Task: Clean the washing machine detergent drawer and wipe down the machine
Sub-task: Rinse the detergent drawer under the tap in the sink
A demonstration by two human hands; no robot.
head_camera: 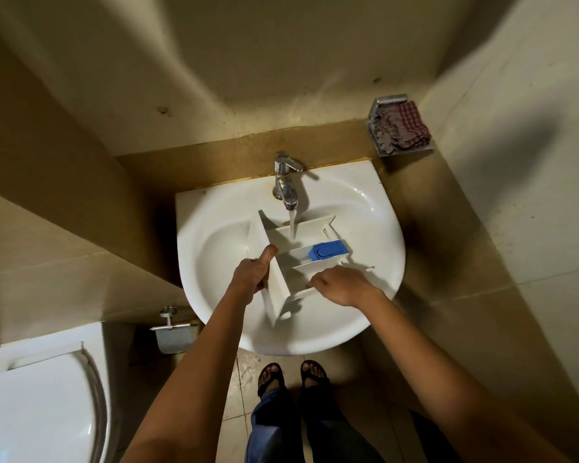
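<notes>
Head view: nearest the camera, two feet in dark open sandals are seen on the tiled floor just below the front edge of the white ceramic wash basin. A white toilet with its lid down is seen left of the basin, and a metal paper holder is fixed to the wall between them.

Over the basin's bowl a white plastic detergent drawer with divided compartments is held. Its front panel is gripped by the left hand, with the thumb laid up along the panel's edge. Its near side wall is grasped by the right hand, with the fingers curled over it. A blue rectangular plastic insert is seated in the drawer's middle compartment.

A stream of water is delivered from the chrome tap at the basin's back rim into the drawer's far compartment. Beyond the basin's right rear corner, a crumpled red-checked cloth is seen in a wall-mounted metal soap dish.
</notes>
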